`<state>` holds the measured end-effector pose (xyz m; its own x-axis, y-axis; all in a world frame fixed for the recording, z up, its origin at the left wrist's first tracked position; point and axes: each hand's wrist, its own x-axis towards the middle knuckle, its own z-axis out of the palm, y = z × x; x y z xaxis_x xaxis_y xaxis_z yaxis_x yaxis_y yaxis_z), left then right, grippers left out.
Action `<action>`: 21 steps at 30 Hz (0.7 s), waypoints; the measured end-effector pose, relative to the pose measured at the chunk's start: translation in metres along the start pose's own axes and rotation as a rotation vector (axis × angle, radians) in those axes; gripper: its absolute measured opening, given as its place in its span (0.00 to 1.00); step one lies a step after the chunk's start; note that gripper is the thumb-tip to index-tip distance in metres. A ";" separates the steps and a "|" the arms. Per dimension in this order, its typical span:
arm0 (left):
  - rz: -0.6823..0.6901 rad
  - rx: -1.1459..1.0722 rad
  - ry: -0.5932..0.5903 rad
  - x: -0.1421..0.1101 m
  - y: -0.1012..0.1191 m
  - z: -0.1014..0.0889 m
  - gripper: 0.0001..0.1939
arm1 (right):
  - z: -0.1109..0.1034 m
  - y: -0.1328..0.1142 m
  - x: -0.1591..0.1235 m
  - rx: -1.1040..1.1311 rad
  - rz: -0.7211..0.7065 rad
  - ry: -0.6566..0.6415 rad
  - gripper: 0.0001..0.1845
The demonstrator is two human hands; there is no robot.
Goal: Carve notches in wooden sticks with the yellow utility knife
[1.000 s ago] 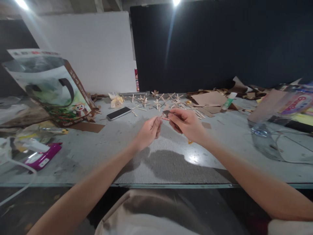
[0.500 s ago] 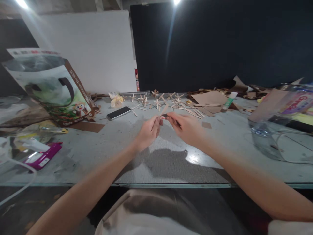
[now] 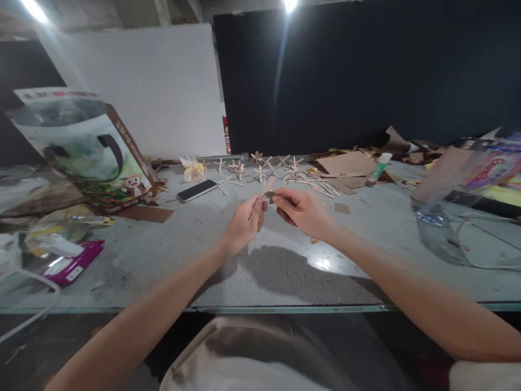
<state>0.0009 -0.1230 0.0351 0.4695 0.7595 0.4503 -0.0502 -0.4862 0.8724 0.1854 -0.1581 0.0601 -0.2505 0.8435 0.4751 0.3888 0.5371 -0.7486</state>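
Note:
My left hand [image 3: 245,221] and my right hand [image 3: 304,211] meet above the middle of the grey table [image 3: 260,271]. Both are closed in a pinch on a small wooden stick [image 3: 268,187], which points up and away between the fingertips. The right hand also seems to hold a small dark piece, too small to name. Beyond the hands lie several star-shaped stick pieces [image 3: 264,168] and loose sticks.
A phone [image 3: 197,190] lies left of the sticks. A printed box [image 3: 87,149] leans at the far left, a purple packet [image 3: 69,263] near the left edge. Cardboard scraps [image 3: 345,165], a glue tube [image 3: 378,167] and a clear plastic jar [image 3: 468,190] sit to the right.
The right hand turned the small piece and brought it against the left fingertips; the stick now stands up between both hands. The view shifted slightly.

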 end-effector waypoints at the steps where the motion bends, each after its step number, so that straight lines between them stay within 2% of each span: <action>1: 0.000 -0.018 -0.004 0.000 0.000 0.000 0.28 | 0.000 -0.001 0.001 0.090 0.038 -0.023 0.17; 5: 0.010 -0.056 -0.016 0.002 0.000 0.001 0.28 | 0.000 -0.001 0.003 0.336 0.167 -0.063 0.18; 9: 0.010 -0.058 -0.008 0.002 -0.002 0.003 0.29 | 0.001 0.000 0.004 0.386 0.217 -0.082 0.17; 14: 0.000 -0.029 0.003 0.002 -0.003 0.002 0.29 | 0.002 0.004 0.004 0.044 0.014 0.023 0.16; 19: -0.028 -0.020 -0.056 0.005 -0.005 -0.003 0.29 | -0.006 0.008 0.004 -0.262 -0.135 0.030 0.14; 21: -0.032 0.004 -0.061 0.005 -0.005 -0.004 0.29 | -0.006 0.008 0.004 -0.317 -0.156 0.046 0.15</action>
<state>-0.0002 -0.1151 0.0341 0.5239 0.7471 0.4092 -0.0304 -0.4637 0.8855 0.1929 -0.1509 0.0587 -0.2907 0.7469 0.5980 0.6066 0.6272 -0.4885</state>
